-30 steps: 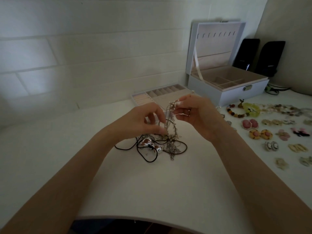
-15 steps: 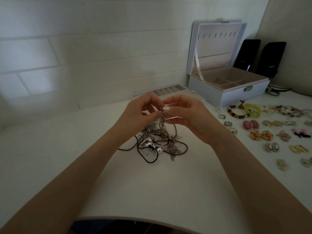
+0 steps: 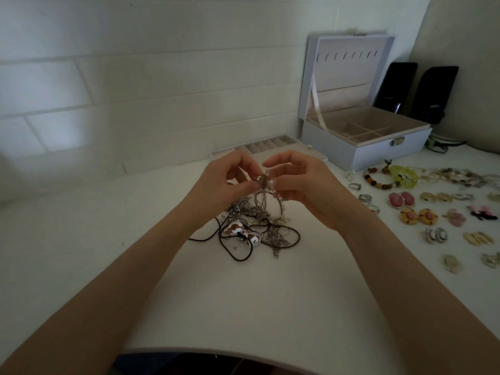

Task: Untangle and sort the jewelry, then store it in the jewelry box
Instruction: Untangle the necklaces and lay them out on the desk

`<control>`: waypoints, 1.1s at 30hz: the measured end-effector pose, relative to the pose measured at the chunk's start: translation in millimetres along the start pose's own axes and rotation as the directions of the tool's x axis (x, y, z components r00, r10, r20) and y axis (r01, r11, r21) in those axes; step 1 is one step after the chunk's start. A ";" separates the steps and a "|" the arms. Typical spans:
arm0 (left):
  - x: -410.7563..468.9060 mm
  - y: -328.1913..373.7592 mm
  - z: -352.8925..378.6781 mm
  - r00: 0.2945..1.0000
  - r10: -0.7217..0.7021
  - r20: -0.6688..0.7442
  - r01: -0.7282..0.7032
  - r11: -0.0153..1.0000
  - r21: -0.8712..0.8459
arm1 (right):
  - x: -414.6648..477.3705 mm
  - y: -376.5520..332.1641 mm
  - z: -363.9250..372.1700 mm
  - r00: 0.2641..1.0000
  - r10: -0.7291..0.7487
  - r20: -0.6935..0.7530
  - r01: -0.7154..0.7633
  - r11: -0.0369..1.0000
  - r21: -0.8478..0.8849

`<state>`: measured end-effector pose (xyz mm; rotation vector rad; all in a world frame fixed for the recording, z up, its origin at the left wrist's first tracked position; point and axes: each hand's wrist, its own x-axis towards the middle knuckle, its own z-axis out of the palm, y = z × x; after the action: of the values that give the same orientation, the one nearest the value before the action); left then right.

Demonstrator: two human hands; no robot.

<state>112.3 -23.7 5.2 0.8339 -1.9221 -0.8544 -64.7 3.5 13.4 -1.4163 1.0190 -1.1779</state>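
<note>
Near edge: the tabletop (image 3: 243,307) ends at 6 o'clock in a shallow curve, and both forearms cross it. Open white surface lies between that edge and the tangle (image 3: 259,226), and again from 9 o'clock out to the wall (image 3: 135,90).

Centre: the tangle of chains rests on the tabletop, with one silver bow pendant (image 3: 242,234) and one black cord (image 3: 235,259) looped at its near side. One strand rises from the heap. The left hand (image 3: 224,185) pinches this strand between thumb and forefinger. The right hand (image 3: 305,185) pinches it just beside, with the two hands' fingertips almost touching.

At 3 o'clock, sorted pieces lie apart from one another: three rings (image 3: 365,198), one beaded bracelet (image 3: 378,181), a pink pair of earrings (image 3: 401,199), a yellow pair (image 3: 415,215) and a silver pair (image 3: 435,235). Pieces farther right are too blurred to count.

At 12 o'clock, one slotted tray (image 3: 270,145) lies partly hidden behind the hands, and its contents cannot be told. At 1 o'clock stands one jewelry box (image 3: 378,152), its lid (image 3: 349,69) upright, with one ribbon (image 3: 319,109) running from lid to base. Divided beige compartments show inside. Two black speakers (image 3: 435,93) stand behind it.
</note>
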 end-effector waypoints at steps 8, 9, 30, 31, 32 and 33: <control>-0.7 5.4 -1.0 1.000 -0.014 -0.014 0.012 0.994 -0.111 | 0.9 2.6 0.5 0.999 -0.045 0.012 0.045 0.999 0.001; -0.8 5.7 -1.6 1.000 -0.020 -0.017 0.018 0.992 -0.126 | 0.4 2.4 0.6 0.998 -0.060 0.011 0.060 0.998 0.024; -1.9 1.6 3.8 0.993 -0.097 0.069 0.101 0.993 -0.059 | -2.1 -2.1 2.5 0.974 -0.213 -0.081 0.204 0.973 -0.108; -1.7 1.0 4.5 0.993 -0.103 0.061 0.106 0.994 -0.037 | -1.9 -2.0 2.1 0.972 -0.220 -0.088 0.210 0.972 -0.107; -1.4 0.3 4.5 0.992 -0.114 0.051 0.115 0.993 -0.021 | -1.8 -2.0 1.8 0.970 -0.226 -0.091 0.217 0.971 -0.100; -1.3 0.7 4.6 0.991 -0.126 0.047 0.127 0.992 -0.021 | -1.5 -2.0 1.6 0.969 -0.230 -0.090 0.223 0.971 -0.083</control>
<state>108.6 -21.1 3.4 0.9372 -1.9106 -0.9783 -63.4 5.5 15.1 -1.5764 0.9949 -1.4015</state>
